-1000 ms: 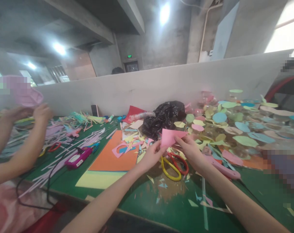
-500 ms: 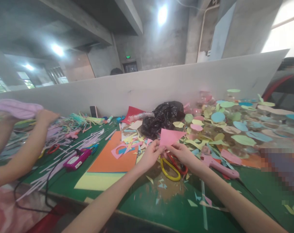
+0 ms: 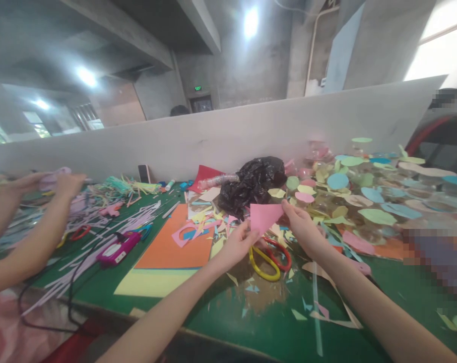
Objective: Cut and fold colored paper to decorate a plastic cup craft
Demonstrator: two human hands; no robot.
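Note:
I hold a pink paper triangle (image 3: pixel 264 216) up over the green table (image 3: pixel 273 322). My left hand (image 3: pixel 238 245) pinches its lower left corner. My right hand (image 3: pixel 303 227) grips its right corner. Below the paper lie scissors with yellow and red handles (image 3: pixel 268 258), touched by neither hand. A black plastic bag (image 3: pixel 253 185) sits just behind the paper.
Orange (image 3: pixel 177 242) and yellow (image 3: pixel 152 282) sheets lie to the left, with paper scraps around them. A pile of coloured paper discs (image 3: pixel 358 201) fills the right. A pink glue gun (image 3: pixel 117 249) with a black cord lies at left. Another person's hands (image 3: pixel 58 184) work at far left. A white partition (image 3: pixel 228 136) backs the table.
My right hand has slid from the paper's bottom edge up to its right corner. The other person's hands have lowered a pink object toward the table.

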